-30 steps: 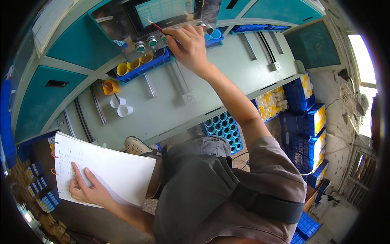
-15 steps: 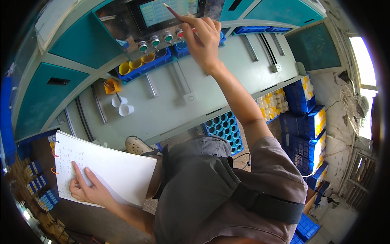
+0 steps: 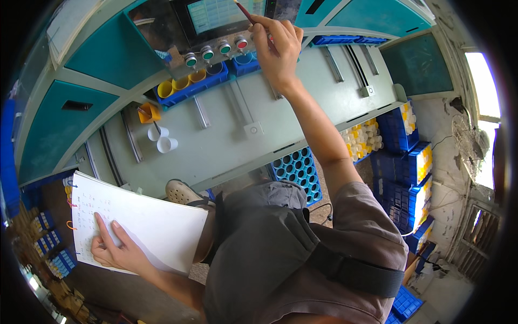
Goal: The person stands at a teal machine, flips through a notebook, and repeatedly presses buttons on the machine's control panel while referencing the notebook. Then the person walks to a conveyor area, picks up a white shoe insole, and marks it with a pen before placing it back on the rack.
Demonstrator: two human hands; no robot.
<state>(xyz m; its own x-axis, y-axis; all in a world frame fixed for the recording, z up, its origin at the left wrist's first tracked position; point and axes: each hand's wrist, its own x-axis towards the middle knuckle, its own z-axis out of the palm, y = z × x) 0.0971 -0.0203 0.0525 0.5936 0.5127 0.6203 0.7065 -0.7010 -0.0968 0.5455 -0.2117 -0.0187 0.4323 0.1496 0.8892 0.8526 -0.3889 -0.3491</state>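
The person wears a grey short-sleeved shirt [image 3: 302, 259] with a broad black strap [image 3: 356, 267] slanting across it. Both forearms are bare, and beside the shirt's left edge shows what seems a beige perforated clog [image 3: 183, 193].

Teal machine panels [image 3: 116, 54], blue crates [image 3: 402, 162], white paper [image 3: 145, 221]

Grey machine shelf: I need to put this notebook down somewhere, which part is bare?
The grey shelf is bare between the white cups and the metal rails at its right end. The back edge is crowded with blue trays of yellow cups; the right hand holds a pen there.
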